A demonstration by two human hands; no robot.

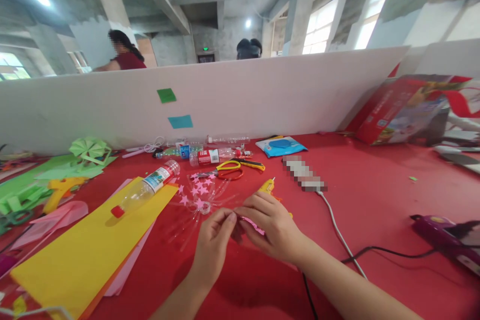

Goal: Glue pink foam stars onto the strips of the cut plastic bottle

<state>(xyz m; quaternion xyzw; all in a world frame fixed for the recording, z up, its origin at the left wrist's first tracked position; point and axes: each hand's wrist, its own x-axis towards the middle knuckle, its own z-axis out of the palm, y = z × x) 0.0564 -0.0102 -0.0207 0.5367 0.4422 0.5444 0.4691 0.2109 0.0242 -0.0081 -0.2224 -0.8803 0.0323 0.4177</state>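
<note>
On the red bench a long yellow foam sheet lies uncut under a clear plastic bottle with a red cap. Several small pink foam stars already lie cut out beside it. The left hand and right hand together pinch a small pink foam piece.

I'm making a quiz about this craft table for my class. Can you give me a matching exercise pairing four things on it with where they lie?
Things:
1. plastic bottle with red cap
2. scissors
3. small pink piece
4. purple glue gun

Places:
A. far right of the red table
B. on the yellow sheet
C. between the left hand and right hand
D. just in front of the row of bottles by the white partition

Pairs: 1-B, 2-D, 3-C, 4-A
</note>
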